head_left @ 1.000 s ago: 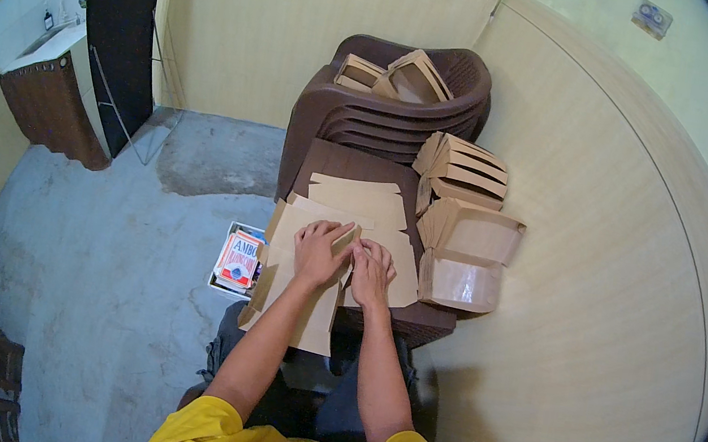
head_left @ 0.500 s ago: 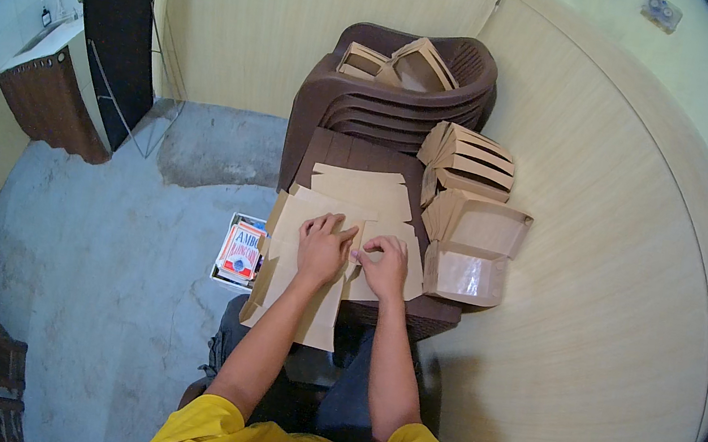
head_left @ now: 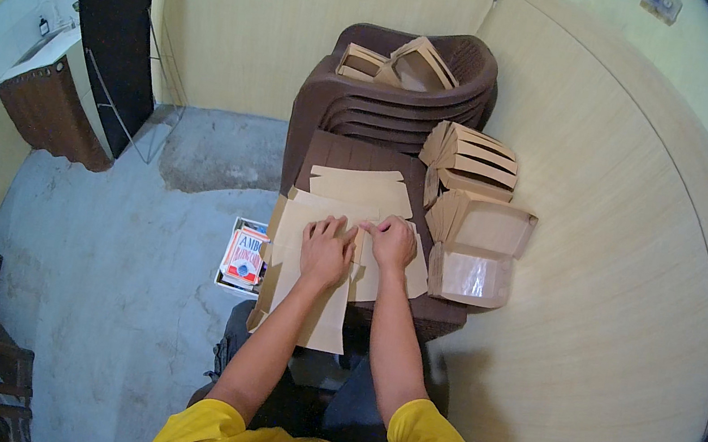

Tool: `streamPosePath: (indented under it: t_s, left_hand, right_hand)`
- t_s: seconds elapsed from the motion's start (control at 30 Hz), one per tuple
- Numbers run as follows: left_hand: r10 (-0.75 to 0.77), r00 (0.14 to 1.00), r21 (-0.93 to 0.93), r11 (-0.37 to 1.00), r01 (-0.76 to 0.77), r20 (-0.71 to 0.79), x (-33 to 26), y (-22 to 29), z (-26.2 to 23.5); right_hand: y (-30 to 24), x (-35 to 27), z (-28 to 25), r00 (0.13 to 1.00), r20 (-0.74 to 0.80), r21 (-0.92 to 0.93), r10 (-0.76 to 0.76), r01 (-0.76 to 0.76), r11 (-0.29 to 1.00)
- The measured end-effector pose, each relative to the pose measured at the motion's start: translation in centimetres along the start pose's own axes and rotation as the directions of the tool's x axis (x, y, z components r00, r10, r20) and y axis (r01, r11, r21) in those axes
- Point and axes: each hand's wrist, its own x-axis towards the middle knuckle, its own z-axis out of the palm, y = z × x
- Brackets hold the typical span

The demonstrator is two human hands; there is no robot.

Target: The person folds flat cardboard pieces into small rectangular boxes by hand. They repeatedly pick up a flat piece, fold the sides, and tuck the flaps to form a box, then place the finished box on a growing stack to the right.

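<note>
Flat brown cardboard box blanks point(head_left: 327, 317) lie across a dark brown seat in front of me, with folded edges along their left side. My left hand point(head_left: 327, 252) rests on the cardboard with its fingers spread. Beside it, my right hand point(head_left: 393, 245) has its fingers curled, with thumb and forefinger drawn together over a seam or flap edge. Whatever those fingertips pinch is too small to make out. Another flat cardboard piece point(head_left: 358, 189) lies just beyond both hands.
Brown stacked plastic chairs point(head_left: 387, 117) stand ahead, with folded boxes point(head_left: 426, 64) on top. To the right are a bundle of folded cartons point(head_left: 475, 166) and an open windowed box point(head_left: 482, 244). A small container of printed packs point(head_left: 245, 255) sits at left.
My right hand has moved farther away along the cardboard, its fingertips sliding up the seam. My left hand stays spread in nearly the same place. The view has shifted slightly.
</note>
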Motion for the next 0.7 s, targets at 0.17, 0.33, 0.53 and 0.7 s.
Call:
streamPosePath:
  t_s: [0.17, 0.33, 0.53, 0.7]
  left_hand:
    - [0.030, 0.995, -0.039, 0.999, -0.026, 0.100, -0.3, 0.0, -1.5]
    - [0.028, 0.991, -0.001, 1.000, -0.028, 0.131, 0.4, 0.5, -2.9]
    - [-0.091, 0.987, 0.013, 0.996, 0.090, 0.136, 4.3, 0.6, -1.4]
    - [-0.012, 1.000, 0.039, 0.999, 0.012, 0.006, 3.7, 0.9, 0.1]
  right_hand:
    - [-0.8, 1.7, 1.5, 0.989, -0.109, -0.021, 0.096, -0.099, 0.995]
    - [0.6, 1.6, 2.0, 0.999, -0.048, -0.021, -0.022, 0.021, 1.000]
    - [1.4, 1.6, 1.6, 0.972, -0.064, 0.122, -0.225, 0.231, 0.965]
    - [1.2, 1.0, 1.5, 0.979, -0.086, 0.190, -0.185, 0.198, 0.962]
